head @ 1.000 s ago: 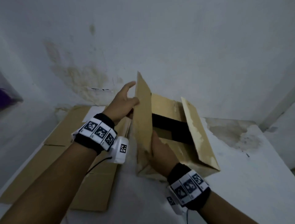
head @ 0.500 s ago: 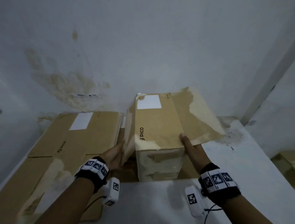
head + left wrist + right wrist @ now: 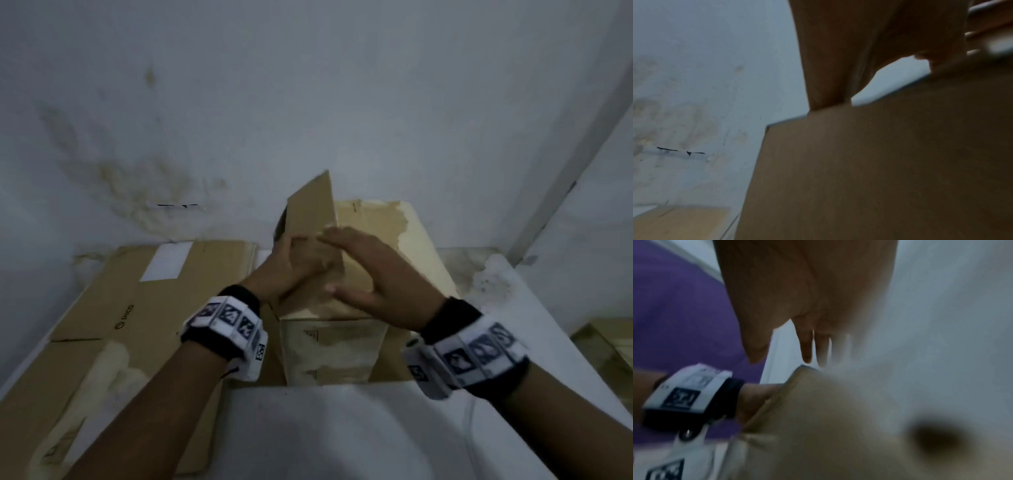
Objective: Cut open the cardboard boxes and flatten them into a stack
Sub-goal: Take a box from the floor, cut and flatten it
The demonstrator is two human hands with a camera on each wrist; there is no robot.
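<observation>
A brown cardboard box stands on the white table, its pale, stained top facing up. One flap stands upright above the top's left side. My left hand lies against the flap's left face with fingers that look straight; blur hides the exact contact. My right hand reaches across the box top, fingers straight and spread, tips touching the flap's right face. The left wrist view shows my left hand above the cardboard. In the right wrist view my right hand has straight fingers over the box.
Flattened cardboard sheets with a white label lie on the table's left half, against the stained wall. The table's right edge drops off beside the box. More cardboard lies on the floor at the right.
Both hands have left the box's lower sides and risen to its top. A flap that lay folded now stands upright between my hands.
</observation>
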